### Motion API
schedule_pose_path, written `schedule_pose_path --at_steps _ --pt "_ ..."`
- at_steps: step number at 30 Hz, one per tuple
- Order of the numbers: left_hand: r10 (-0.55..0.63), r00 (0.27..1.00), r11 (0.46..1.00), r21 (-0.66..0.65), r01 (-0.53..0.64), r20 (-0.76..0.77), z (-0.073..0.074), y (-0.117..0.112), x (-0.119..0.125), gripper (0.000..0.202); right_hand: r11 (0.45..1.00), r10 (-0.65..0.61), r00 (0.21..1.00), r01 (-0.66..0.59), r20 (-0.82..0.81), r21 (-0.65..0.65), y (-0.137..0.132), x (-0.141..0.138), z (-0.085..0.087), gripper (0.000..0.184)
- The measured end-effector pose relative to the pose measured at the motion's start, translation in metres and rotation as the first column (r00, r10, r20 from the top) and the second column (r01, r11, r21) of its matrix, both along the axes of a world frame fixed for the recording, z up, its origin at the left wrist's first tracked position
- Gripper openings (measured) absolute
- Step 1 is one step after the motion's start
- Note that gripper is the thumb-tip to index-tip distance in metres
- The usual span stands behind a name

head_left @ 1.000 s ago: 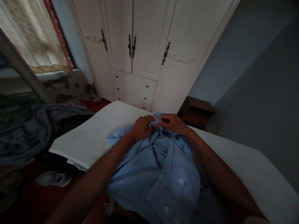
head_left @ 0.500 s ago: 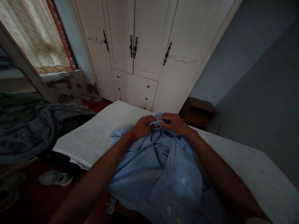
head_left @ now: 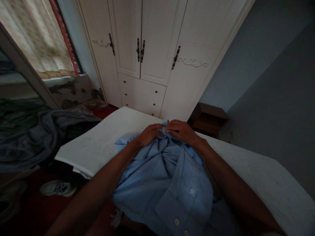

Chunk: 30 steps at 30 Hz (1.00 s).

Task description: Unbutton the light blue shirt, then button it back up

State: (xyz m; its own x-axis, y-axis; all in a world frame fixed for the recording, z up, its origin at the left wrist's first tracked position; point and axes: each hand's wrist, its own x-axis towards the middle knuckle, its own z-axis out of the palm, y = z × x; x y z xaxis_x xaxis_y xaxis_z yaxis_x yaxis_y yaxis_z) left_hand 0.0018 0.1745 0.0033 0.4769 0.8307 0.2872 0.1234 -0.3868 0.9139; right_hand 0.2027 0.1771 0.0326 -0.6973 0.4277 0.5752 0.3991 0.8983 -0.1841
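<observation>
A light blue button-up shirt lies bunched over the near edge of a white board-like surface, its white buttons showing at the lower right. At the shirt's far end, my left hand is closed on gathered cloth from the left side. My right hand grips the same gathered part from the right, with its fingers meeting those of my left. Folds fan out from this twisted spot toward me. A small loop of blue cloth stands up between the hands. The fingertips are partly hidden in the fabric.
Beyond the board stands a white wardrobe with dark handles and drawers. A brown open-fronted cabinet is behind it to the right. Dark clothes are heaped at the left. A shoe lies on the red floor.
My fingers have shifted on the gathered cloth and drawn closer together, slightly to the left. The small cloth loop now stands up more between them. The rest of the shirt stays nearly the same.
</observation>
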Motion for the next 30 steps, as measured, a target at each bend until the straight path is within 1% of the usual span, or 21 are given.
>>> schedule_pose_path --at_steps 4,7,10,12,14,17,20,22,25,30 --pt "0.026 0.997 0.996 0.089 -0.02 -0.075 0.001 -0.003 0.0 0.016 0.993 -0.065 0.998 0.064 0.002 0.099 -0.007 -0.006 -0.001 0.024" --pt "0.071 0.986 0.984 0.174 -0.044 -0.153 0.001 -0.005 0.0 0.024 0.984 -0.106 0.994 0.103 0.014 0.148 -0.008 -0.009 -0.005 0.024" --pt "0.111 0.973 0.976 0.207 -0.068 -0.204 0.0 -0.006 0.001 0.026 0.984 -0.113 0.994 0.111 0.008 0.141 -0.006 -0.009 -0.009 0.023" --pt "0.122 0.969 0.974 0.212 -0.075 -0.216 -0.001 -0.006 0.002 0.023 0.99 -0.105 0.994 0.106 -0.019 0.095 -0.005 -0.01 -0.011 0.022" --pt "0.112 0.974 0.98 0.183 -0.076 -0.197 -0.002 -0.005 0.002 0.021 0.995 -0.096 0.994 0.097 -0.049 0.019 -0.004 -0.01 -0.012 0.021" --pt "0.053 0.993 0.997 0.068 -0.046 -0.11 -0.002 -0.003 0.001 0.02 0.993 -0.085 0.992 0.076 -0.092 -0.096 -0.004 -0.009 -0.012 0.021" --pt "-0.006 1.0 0.999 -0.042 0.005 -0.019 -0.001 -0.002 0.0 0.019 0.988 -0.058 0.992 0.041 -0.114 -0.147 -0.004 -0.007 -0.01 0.021" --pt "-0.032 0.999 0.995 -0.089 0.033 0.014 0.0 -0.002 -0.001 0.017 0.989 -0.044 0.993 0.028 -0.11 -0.145 -0.003 -0.006 -0.009 0.02" --pt "-0.048 0.999 0.992 -0.116 0.051 0.024 0.001 -0.001 -0.001 0.016 0.994 -0.035 0.995 0.025 -0.09 -0.109 -0.002 -0.006 -0.009 0.02" --pt "-0.062 0.998 0.992 -0.111 0.061 -0.005 0.0 -0.001 -0.003 0.018 0.999 -0.014 0.994 0.018 -0.108 0.032 -0.003 -0.009 -0.01 0.016"
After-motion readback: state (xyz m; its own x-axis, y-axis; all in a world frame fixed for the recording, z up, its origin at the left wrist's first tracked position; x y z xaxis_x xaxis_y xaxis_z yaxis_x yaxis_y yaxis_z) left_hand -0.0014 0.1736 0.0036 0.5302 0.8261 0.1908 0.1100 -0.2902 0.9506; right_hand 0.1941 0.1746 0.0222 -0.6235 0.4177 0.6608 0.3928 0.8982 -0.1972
